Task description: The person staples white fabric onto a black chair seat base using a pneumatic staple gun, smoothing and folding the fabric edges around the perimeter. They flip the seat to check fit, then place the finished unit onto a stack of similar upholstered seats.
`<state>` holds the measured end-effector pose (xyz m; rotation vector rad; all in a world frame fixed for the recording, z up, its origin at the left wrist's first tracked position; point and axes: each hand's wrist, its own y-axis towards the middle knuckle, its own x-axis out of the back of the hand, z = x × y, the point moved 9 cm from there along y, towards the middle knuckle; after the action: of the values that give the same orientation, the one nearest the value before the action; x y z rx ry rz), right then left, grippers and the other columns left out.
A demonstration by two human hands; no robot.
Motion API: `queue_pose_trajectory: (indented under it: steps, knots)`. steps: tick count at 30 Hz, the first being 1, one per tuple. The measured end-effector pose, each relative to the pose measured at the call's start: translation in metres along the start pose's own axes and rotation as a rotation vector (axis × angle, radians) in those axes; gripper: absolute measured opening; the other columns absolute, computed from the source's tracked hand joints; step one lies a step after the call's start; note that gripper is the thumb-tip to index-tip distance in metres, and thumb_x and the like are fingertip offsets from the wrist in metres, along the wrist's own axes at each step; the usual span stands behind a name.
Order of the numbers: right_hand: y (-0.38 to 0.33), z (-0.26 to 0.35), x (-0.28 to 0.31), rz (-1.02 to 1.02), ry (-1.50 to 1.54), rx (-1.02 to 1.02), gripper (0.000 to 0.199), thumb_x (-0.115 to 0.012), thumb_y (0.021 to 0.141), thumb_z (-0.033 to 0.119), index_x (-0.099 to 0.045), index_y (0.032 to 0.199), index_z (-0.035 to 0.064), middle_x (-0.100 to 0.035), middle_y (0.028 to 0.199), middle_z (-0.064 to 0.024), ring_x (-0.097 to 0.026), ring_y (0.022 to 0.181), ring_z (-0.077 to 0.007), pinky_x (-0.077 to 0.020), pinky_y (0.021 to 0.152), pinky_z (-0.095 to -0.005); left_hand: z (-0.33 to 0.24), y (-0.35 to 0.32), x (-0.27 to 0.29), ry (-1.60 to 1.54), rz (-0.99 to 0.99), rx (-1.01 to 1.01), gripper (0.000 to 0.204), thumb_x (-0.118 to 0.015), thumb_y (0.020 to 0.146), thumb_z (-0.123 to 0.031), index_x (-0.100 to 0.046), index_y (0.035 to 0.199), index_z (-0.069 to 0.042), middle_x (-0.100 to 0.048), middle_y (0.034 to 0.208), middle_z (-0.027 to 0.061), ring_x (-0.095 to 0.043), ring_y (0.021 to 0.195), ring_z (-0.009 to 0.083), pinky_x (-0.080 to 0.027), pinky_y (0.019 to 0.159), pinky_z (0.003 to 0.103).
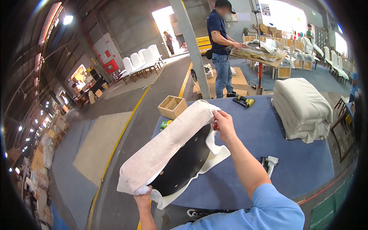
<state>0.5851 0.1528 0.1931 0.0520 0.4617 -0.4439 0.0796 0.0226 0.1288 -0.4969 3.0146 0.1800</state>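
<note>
Indoors, workshop floor (143,124) left of blue table (303,165); fabric-covered panel (165,147) tilts over table's left side. Right arm (248,165) outstretched, we pinch far corner with right hand (224,123), clasp near end with left hand (143,199).

Shirt (237,220): light blue, one solid colour, soft cloth. Right sleeve (274,201) is short and loose, hem around the elbow, shallow creases running toward the chest. Right forearm (245,161) bare below the hem, tapering to the wrist. Right hand (223,123) bare, fingers slim. Left forearm (146,218) also bare, only a short length in frame; left sleeve out of view. Left hand (143,200) bare, partly hidden. Lens stretches the shoulder wide.
</note>
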Motion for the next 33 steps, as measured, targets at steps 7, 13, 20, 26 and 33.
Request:
queue_pose_trajectory:
  steps: [7,13,20,26,33]
  knots:
    - [0.01,0.051,0.02,-0.052,-0.206,0.274,0.011,-0.071,0.094,0.015,-0.067,0.086,0.0079,-0.062,0.074,0.0029,-0.055,0.06,-0.0084,-0.0429,0.05,-0.027,0.007,-0.002,-0.002,0.048,0.054,-0.135,0.071,-0.085,0.075,0.007,-0.054,0.138,-0.005,-0.059,0.131,0.0073,-0.059,0.117,0.0218,-0.047,0.102,0.035]
    - [-0.086,-0.014,0.025,-0.175,-0.004,-0.003,0.055,-0.054,0.105,0.05,-0.044,0.148,0.0177,-0.059,0.13,-0.0102,-0.059,0.111,-0.0242,-0.0501,0.093,-0.0476,0.003,-0.05,-0.03,0.638,0.453,-0.367,0.057,-0.081,0.086,-0.026,-0.061,0.134,-0.003,-0.063,0.134,0.0211,-0.058,0.128,0.0385,-0.038,0.114,0.047]
    - [-0.182,0.02,0.113,-0.18,-0.054,-0.153,0.087,-0.049,0.097,0.073,-0.05,0.148,0.0028,-0.064,0.132,-0.0143,-0.065,0.111,-0.0235,-0.0538,0.095,-0.0374,-0.065,-0.11,-0.035,0.317,1.677,0.271,0.042,-0.071,0.097,-0.026,-0.065,0.131,-0.002,-0.072,0.124,0.0136,-0.066,0.118,0.0287,-0.048,0.105,0.039]
    - [-0.239,0.016,0.179,-0.258,-0.402,-0.287,0.068,-0.079,0.085,0.022,-0.051,0.142,-0.0035,-0.065,0.127,-0.0171,-0.066,0.111,-0.0283,-0.0537,0.098,-0.042,0.114,0.018,-0.067,0.41,1.096,0.459,0.053,-0.066,0.102,-0.032,-0.055,0.146,-0.005,-0.068,0.131,0.0163,-0.063,0.122,0.0241,-0.05,0.102,0.038]
    - [-0.273,0.036,0.087,-0.192,-0.488,0.0,0.083,-0.077,0.067,0.009,-0.049,0.143,-0.0047,-0.065,0.126,-0.0154,-0.065,0.111,-0.0282,-0.0519,0.099,-0.0403,0.213,-0.011,-0.15,-0.015,0.957,1.021,0.073,-0.074,0.096,-0.041,-0.047,0.15,-0.002,-0.057,0.145,0.0147,-0.055,0.133,0.0268,-0.045,0.109,0.045]
